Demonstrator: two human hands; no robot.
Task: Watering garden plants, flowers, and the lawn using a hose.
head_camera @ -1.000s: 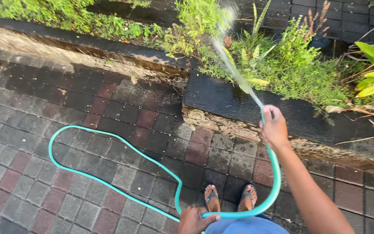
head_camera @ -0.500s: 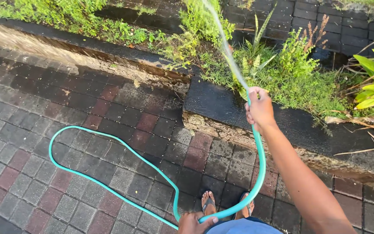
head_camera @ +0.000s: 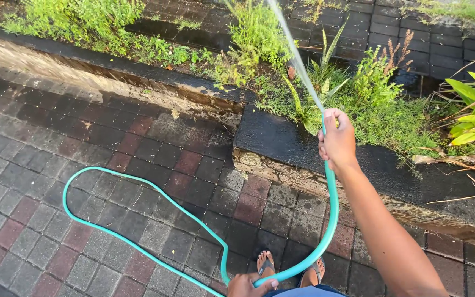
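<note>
Gripping hose (head_camera: 331, 209), right hand (head_camera: 336, 140)

Soft, even daylight, no hard shadows; wet paving glistens, focus sharp, slight wide-angle edge stretch.

- The garden hose (head_camera: 138, 217) is smooth teal plastic or rubber with a faint sheen along its curve
- The paving blocks (head_camera: 56, 220) are rough, matt concrete in grey and dull red, gritty in grain, darker and damp nearer the kerb
- The kerb top (head_camera: 281, 137) is black and wet, glossy like a coated slab; its side face is rough, crumbling beige concrete
- The water jet (head_camera: 298, 60) shows as a thin, whitish, translucent streak
- The flip-flops (head_camera: 266, 265) look like dark, matt rubber or foam
- The snake plant (head_camera: 325, 55) has stiff, waxy, slightly shiny leaves
</note>
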